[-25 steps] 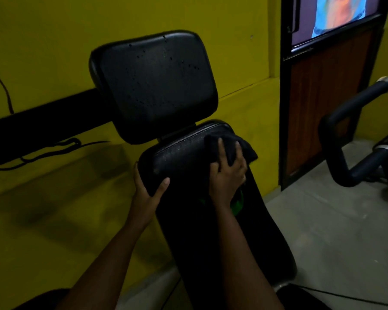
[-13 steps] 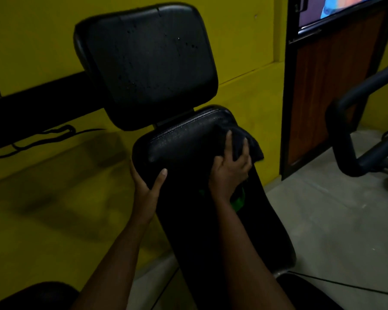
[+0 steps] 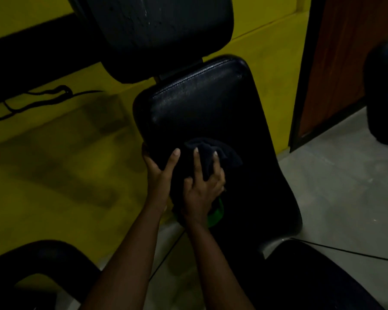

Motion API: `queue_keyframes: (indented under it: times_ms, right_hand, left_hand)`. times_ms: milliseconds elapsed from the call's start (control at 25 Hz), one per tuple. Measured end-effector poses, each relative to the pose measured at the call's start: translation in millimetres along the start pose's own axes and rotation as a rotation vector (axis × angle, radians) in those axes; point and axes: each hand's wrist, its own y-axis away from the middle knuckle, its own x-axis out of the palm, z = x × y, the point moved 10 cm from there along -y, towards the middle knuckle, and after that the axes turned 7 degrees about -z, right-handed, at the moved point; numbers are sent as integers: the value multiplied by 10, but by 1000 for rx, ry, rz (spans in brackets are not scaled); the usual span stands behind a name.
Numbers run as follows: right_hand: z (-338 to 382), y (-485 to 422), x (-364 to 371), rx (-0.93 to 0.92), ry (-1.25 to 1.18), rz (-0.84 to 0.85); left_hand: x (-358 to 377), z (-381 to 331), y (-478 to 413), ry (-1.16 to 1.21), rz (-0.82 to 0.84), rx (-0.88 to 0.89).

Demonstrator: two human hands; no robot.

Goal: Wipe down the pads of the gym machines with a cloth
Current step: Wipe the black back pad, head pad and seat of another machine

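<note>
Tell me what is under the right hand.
A dark cloth bunched on the seat pad, gripped by the right hand. The pad beneath is covered.

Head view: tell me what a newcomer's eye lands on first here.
First, the two hands at centre: the right hand presses a dark cloth onto the long black pad, while the left hand grips that pad's left edge. Behind them glows the yellow wall, and above sits a second black pad speckled with droplets.
</note>
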Motion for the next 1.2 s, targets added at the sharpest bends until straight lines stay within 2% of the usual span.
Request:
queue_keyframes:
  times_ms: [120, 320, 360, 400, 520, 600, 680, 720, 880, 960, 1040, 1080, 1120, 1200]
  right_hand:
    - [-660, 189, -79, 107, 129, -52]
    - [-1594, 510, -241, 613, 137, -29]
    - [-1580, 501, -251, 643, 123, -17]
    - [-1425, 403, -247, 579, 84, -5]
    - [-582, -191, -136, 94, 21, 53]
    - [-404, -566, -111, 4, 39, 61]
    - [-645, -711, -183, 43, 99, 18]
    - [-888, -681, -228, 110, 113, -7]
    - [-2043, -43, -305, 578, 174, 20]
    - [-2319, 158, -366, 769, 178, -9]
    - [-2267, 275, -349, 946, 124, -39]
    - [-2050, 270, -309, 924, 85, -46]
    - [-1719, 239, -273, 810, 56, -49]
    - [-1003, 288, -198, 466, 28, -15]
  left_hand:
    - [-10, 298, 223, -92, -16, -65]
    - [1, 590, 471, -112, -19, -163]
    - [-4, 596, 475, -109, -26, -169]
    - [-9, 603, 479, -104, -29, -171]
    - [15, 666, 491, -97, -12, -169]
    - [-1, 703, 511, -90, -6, -190]
    - [3, 738, 521, -24, 21, -221]
    - [6, 744, 516, 8, 26, -228]
    - [58, 810, 547, 78, 57, -280]
    - [36, 856, 554, 71, 55, -279]
    - [44, 810, 602, 70, 53, -258]
    - [45, 774, 614, 56, 40, -229]
    - [43, 752, 626, 46, 23, -209]
    - [55, 779, 653, 54, 13, -198]
